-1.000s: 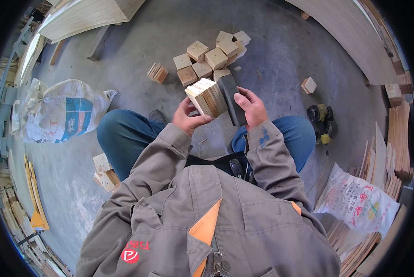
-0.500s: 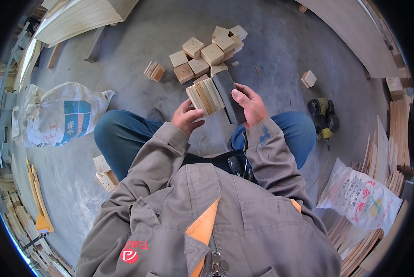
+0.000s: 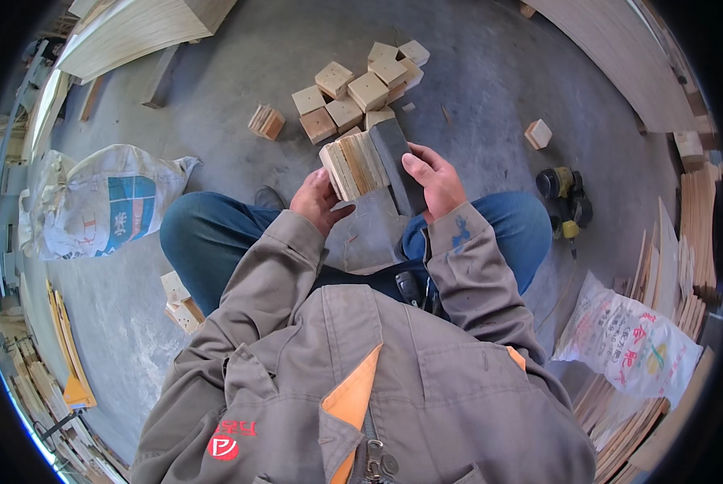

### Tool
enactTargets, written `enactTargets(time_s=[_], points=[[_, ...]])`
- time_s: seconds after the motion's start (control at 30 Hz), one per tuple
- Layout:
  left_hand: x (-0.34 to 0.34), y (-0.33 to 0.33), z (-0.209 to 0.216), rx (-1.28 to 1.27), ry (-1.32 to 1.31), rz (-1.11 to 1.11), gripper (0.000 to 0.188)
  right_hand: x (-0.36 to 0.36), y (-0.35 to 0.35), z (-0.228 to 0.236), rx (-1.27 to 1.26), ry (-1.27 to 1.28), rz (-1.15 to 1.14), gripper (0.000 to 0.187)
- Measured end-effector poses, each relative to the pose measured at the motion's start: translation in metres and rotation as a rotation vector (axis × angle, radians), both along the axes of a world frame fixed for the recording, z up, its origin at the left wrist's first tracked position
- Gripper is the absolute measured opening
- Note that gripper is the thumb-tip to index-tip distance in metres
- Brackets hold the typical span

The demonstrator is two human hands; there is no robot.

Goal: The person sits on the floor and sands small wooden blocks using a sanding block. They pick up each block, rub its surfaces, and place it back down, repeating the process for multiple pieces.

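Note:
My left hand [image 3: 319, 200] holds a layered wooden block [image 3: 353, 167] by its left end, fingers against that side and thumb just below it. Beside the block's right end stands a long dark grey slab [image 3: 397, 161], its material unclear. My right hand [image 3: 436, 181] is closed on the slab's right edge, with the thumb on top and the fingers mostly hidden. Just beyond lies a cluster of several similar wooden blocks [image 3: 369, 92]. One striped block [image 3: 266, 122] sits apart on the left.
A yellow-and-black power tool [image 3: 566, 198] and a lone block [image 3: 538, 134] lie on the right. White sacks [image 3: 140, 202] flank both sides. Two blocks [image 3: 182, 302] rest by my left knee. Wood strips [image 3: 644, 411] are stacked at lower right, and large boards [image 3: 140, 36] rise at upper left.
The layered block has turned slightly, showing more of its left end. My left hand has shifted a little left, its thumb slipping off the block's face. My right hand stays on the slab.

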State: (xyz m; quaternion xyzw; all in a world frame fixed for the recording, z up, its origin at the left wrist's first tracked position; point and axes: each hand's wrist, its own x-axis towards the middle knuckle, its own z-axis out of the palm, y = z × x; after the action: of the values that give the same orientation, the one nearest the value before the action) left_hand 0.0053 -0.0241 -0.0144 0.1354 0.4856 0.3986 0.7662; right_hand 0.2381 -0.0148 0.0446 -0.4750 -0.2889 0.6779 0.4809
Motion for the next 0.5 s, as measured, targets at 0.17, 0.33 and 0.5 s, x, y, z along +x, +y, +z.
enactTargets(time_s=[0.17, 0.33, 0.5], points=[[0.005, -0.006, 0.005, 0.055, 0.015, 0.102, 0.065, -0.003, -0.003, 0.002, -0.040, -0.021, 0.001, 0.041], [-0.001, -0.005, 0.000, 0.073, -0.339, 0.047, 0.073, -0.012, -0.004, 0.001, -0.043, 0.094, 0.027, 0.040], [0.006, -0.004, 0.010, 0.074, -0.362, 0.110, 0.076, -0.015, -0.002, -0.002, -0.056, 0.144, 0.027, 0.041]])
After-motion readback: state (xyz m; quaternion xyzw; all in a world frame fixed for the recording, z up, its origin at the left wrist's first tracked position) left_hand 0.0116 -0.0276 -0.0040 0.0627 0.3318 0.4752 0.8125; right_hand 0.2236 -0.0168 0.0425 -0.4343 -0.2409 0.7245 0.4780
